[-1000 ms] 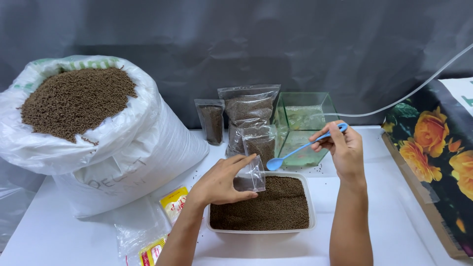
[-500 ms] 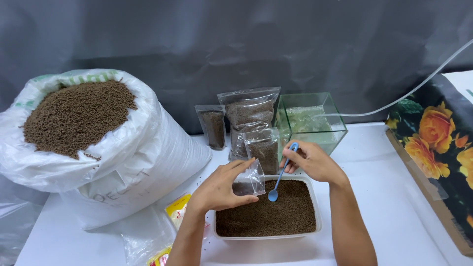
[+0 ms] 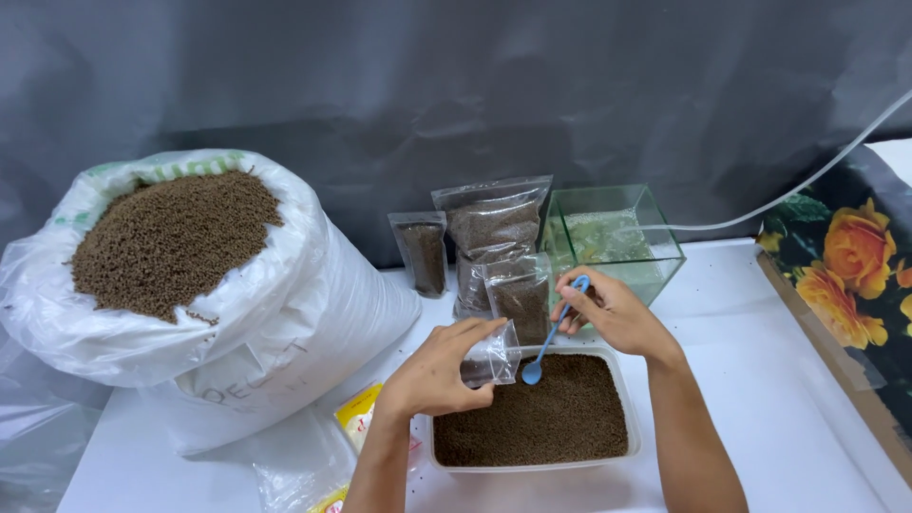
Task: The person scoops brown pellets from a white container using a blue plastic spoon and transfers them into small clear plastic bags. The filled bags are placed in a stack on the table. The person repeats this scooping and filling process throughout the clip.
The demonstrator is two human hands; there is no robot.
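Note:
My left hand [image 3: 439, 372] holds a small clear plastic bag [image 3: 492, 357] over the left end of a white tray [image 3: 629, 429] of brown pellets. My right hand [image 3: 613, 312] pinches the handle of a blue spoon [image 3: 551, 334]; its bowl points down, just right of the bag's mouth and above the pellets. Behind the tray stand three filled clear bags of pellets: a small one [image 3: 423, 251], a large one [image 3: 490, 228] and a medium one [image 3: 518, 296].
A big white sack [image 3: 285, 313] open at the top and full of brown pellets fills the left side. A small glass tank [image 3: 613, 237] stands behind my right hand. A flowered box [image 3: 850, 285] lies at the right. Yellow packets [image 3: 356, 418] lie under my left forearm.
My right hand came down and left from near the glass tank, bringing the spoon from level to bowl-down beside the bag. The left hand and bag barely moved.

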